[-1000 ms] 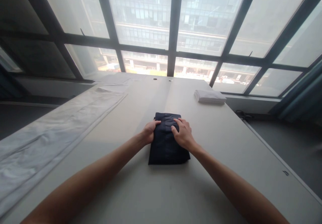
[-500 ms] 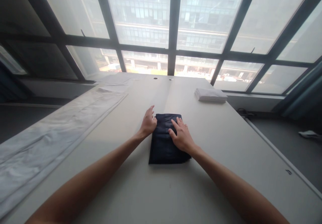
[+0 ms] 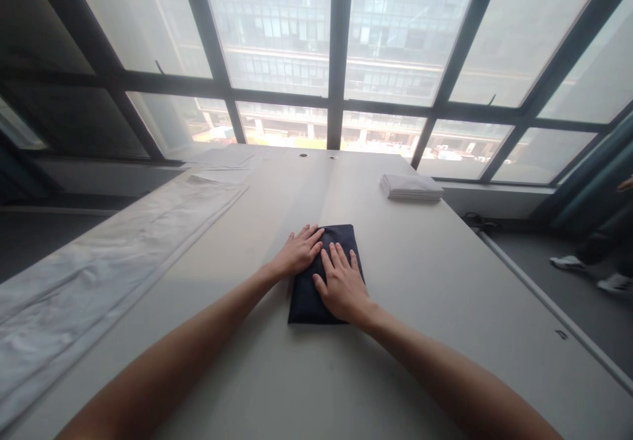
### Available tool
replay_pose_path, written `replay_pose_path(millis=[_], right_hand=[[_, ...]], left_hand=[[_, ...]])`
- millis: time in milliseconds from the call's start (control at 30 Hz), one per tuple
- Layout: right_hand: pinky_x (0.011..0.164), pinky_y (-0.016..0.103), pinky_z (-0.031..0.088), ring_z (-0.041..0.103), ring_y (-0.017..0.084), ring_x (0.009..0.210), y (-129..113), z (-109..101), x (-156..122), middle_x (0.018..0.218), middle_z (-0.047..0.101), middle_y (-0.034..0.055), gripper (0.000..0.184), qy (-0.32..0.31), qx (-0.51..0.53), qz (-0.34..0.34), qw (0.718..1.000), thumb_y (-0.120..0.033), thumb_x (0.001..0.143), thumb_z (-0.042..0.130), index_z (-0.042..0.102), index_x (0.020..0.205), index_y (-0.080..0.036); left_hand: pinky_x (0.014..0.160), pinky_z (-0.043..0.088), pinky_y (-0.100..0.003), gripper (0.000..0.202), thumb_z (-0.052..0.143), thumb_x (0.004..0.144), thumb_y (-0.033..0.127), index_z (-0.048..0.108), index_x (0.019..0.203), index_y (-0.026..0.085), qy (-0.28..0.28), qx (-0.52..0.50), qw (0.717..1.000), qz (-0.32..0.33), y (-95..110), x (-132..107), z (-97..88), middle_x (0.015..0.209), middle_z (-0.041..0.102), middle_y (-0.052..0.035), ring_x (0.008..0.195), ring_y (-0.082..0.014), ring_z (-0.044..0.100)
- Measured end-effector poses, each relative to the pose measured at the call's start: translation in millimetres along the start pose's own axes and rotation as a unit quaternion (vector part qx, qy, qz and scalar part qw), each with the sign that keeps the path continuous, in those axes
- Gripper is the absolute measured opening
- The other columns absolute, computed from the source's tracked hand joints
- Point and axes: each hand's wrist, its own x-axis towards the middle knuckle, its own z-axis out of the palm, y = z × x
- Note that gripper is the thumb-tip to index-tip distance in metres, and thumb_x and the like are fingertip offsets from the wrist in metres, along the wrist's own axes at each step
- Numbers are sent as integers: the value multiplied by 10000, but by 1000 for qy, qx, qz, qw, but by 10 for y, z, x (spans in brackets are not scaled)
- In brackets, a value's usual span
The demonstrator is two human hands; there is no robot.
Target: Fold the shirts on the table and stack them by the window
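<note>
A dark navy folded garment (image 3: 311, 305) lies flat as a neat rectangle on the white table (image 3: 237, 347); which garment it is I cannot tell. My left hand (image 3: 299, 250) rests on its upper left part, fingers stretched out across the cloth. Flat on the middle and right of it lies my right hand (image 3: 342, 285), fingers spread and pointing away from me. Both hands press from above without gripping, and they cover much of the cloth's surface.
White cloth (image 3: 123, 255) is spread along the table's left side. A folded white stack (image 3: 411, 187) sits at the far right. Large windows (image 3: 386, 37) stand behind the table. At the far right, a person's shoes (image 3: 568, 263) show on the floor.
My left hand has come from the garment's left edge onto its top and flattened out. My right hand has slid slightly left and nearer. A person's legs have come into view at right.
</note>
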Motion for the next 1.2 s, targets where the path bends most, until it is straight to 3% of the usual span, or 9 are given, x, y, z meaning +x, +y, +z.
replay_pose_path(millis=[133,267,400,500,733,967,1200], right_hand=[[1230,539,138,218,310,1525,-86,-45,-43,1612,342,193,547,39,1,-22,999,-386,1009,451,485,1473,-98],[1203,436,267,402,263,1420,-236,-95,-126,1483,532,137,408,56,38,-99,993,-380,1019,451,621,1322,-166],[1227,495,209,316,282,1474,-299,-65,-183,1573,418,152,533,13,36,-168,985,-472,1012,480,499,1457,-179],[1240,523,151,259,289,1506,-275,-48,-189,1602,370,160,584,-9,30,-174,984,-514,1025,433,442,1502,-178],[1238,537,165,183,283,1534,-276,-136,-202,1635,313,143,585,-39,22,-209,977,-523,1038,388,413,1507,-174],[1217,593,183,255,297,1504,-230,-188,-192,1561,450,105,487,-67,24,-248,966,-517,1023,437,539,1395,-219],[1237,521,128,272,249,1510,205,-455,-306,1565,461,51,445,-133,84,-303,940,-402,984,548,572,1404,-256]], left_hand=[[1195,170,-650,547,286,1039,377,360,1561,232,17,-7,1000,19,-22,47,-107,1637,320,-87,1530,-296,228],[1236,212,-497,500,341,1028,283,440,1516,235,56,-44,990,119,92,163,-258,1608,388,-63,1514,-244,280],[1254,143,-441,482,397,1054,379,435,1525,285,-32,-45,964,261,308,323,-282,1627,355,-14,1537,-234,207],[1254,79,-448,498,381,1061,473,418,1534,325,-102,-24,943,315,371,453,-215,1652,297,12,1554,-244,133],[1241,14,-420,531,310,1070,522,322,1574,354,-115,-7,939,324,254,656,-159,1650,296,12,1550,-204,149],[1237,70,-419,526,304,1063,549,333,1562,387,-107,4,947,302,265,660,-165,1651,297,29,1547,-205,162],[1210,137,-547,546,270,1065,531,330,1572,336,-73,30,981,177,427,540,-131,1658,277,-44,1539,-284,185]])
